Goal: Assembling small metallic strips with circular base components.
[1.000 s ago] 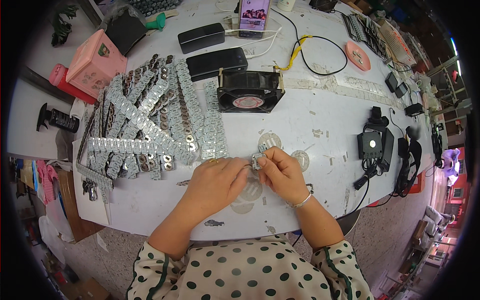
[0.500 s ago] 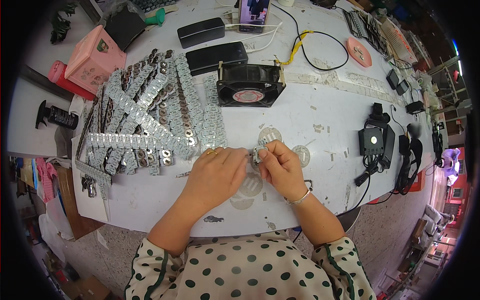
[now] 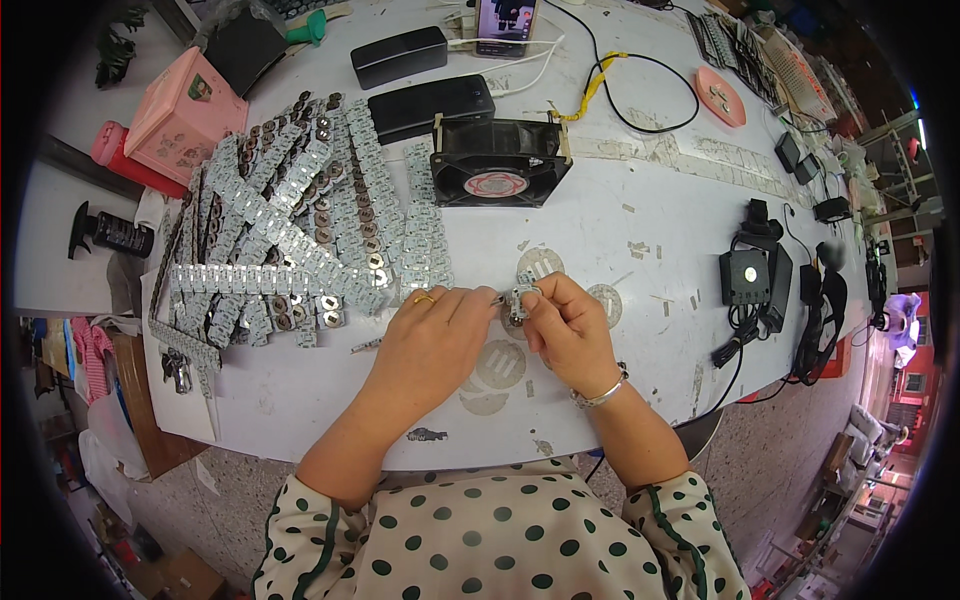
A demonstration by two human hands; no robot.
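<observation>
My right hand [image 3: 574,332] pinches a small light-grey circuit board piece [image 3: 522,296] between thumb and fingers, just in front of the fan. Close beside it, my left hand [image 3: 430,338] is closed, its fingertips pointing at the board piece. A small shiny bit shows at those fingertips; what they grip is too small to make out. To the left lies a wide heap of light-grey circuit board strips [image 3: 250,280], crossed over one another, some with round metal discs on them. A short loose strip [image 3: 366,345] lies next to my left hand.
A black square fan [image 3: 500,165] stands beyond my hands. Behind it are black boxy devices [image 3: 430,108] and a phone [image 3: 505,28]. Left stands a pink box [image 3: 187,118]; a spray bottle [image 3: 118,232] is farther left. At right are a black adapter [image 3: 746,276] with cables and a pink dish [image 3: 720,97].
The board piece has tilted more upright in my right hand, which has turned slightly. My left hand has barely moved. The whole view has shifted a little.
</observation>
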